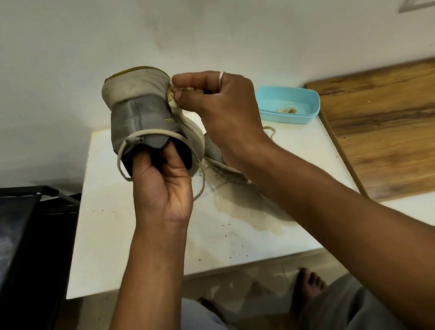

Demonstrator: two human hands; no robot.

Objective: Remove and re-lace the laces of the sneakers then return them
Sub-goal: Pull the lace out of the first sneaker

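A worn grey-and-white sneaker (pixel 138 106) is held up above a small white table (pixel 125 233), sole toward the wall. My left hand (pixel 161 184) grips its heel collar, fingers tucked inside the opening. My right hand (pixel 219 105) pinches the off-white lace (pixel 173 95) at the sneaker's right side, near the eyelets. A loose length of lace (pixel 198 178) loops round the collar and hangs toward the table. The second sneaker (pixel 216 153) lies on the table behind my right wrist, mostly hidden.
A light blue plastic tub (pixel 290 104) sits at the table's back right corner. A wooden surface (pixel 401 127) adjoins on the right, a black rack (pixel 11 235) on the left. A wet brownish stain (pixel 245 211) spreads on the table. My bare foot (pixel 309 286) is on the floor below.
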